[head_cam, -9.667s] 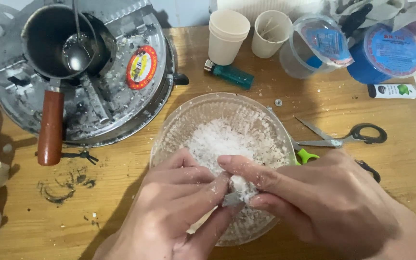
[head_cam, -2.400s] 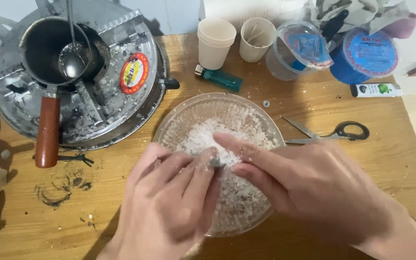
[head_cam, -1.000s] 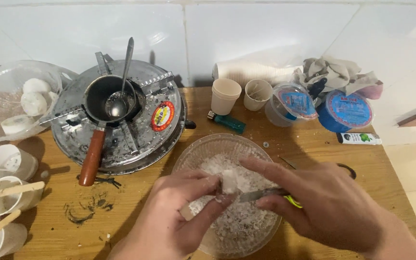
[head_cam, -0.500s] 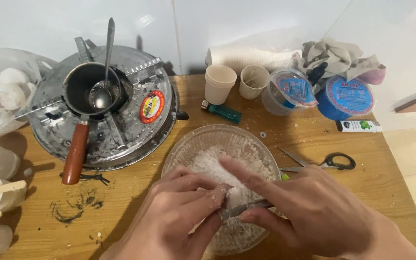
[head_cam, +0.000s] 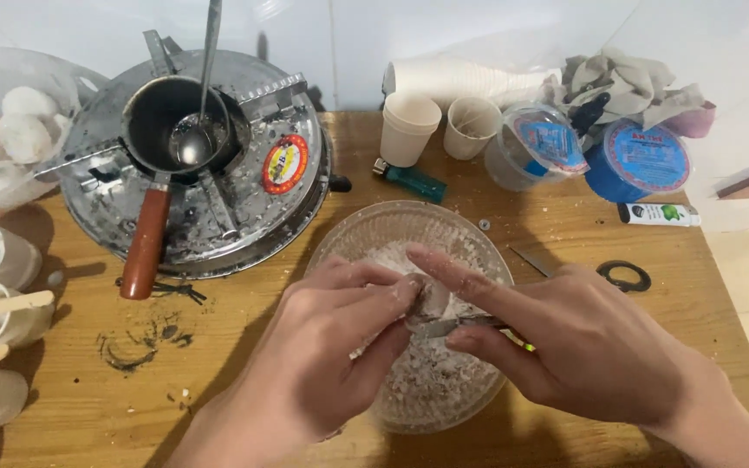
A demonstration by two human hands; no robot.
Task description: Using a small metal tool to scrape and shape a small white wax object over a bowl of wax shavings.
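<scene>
- Seemingly mid-stroke at shaving: left hand [head_cam: 322, 347] and right hand [head_cam: 582, 347] brought together over the round clear glass bowl [head_cam: 366, 234], with a heap of white flakes [head_cam: 431, 381] piled inside.
- Left hand curled nearly closed, pinching a small pale lump [head_cam: 431, 297] between thumb and fingertips.
- Right hand folded around a thin metal blade [head_cam: 457, 325], forefinger stretched forward along the top, a speck of yellow-green handle peeking out under the fingers.
- Hard to say whether blade edge and lump are actually touching; probably touching, judging by how closely both sit.
- Small pale lump held above the bowl's middle, just beside the right forefinger and directly over the flakes, so shavings ought to fall inside the rim.
- Another stroke would call for a firm pinch, the edge angled away from the left fingertips, and both hands kept over the bowl.
- Black-handled scissors [head_cam: 621, 276] lying on the wooden table [head_cam: 218, 381] just beyond the right hand, untouched.
</scene>
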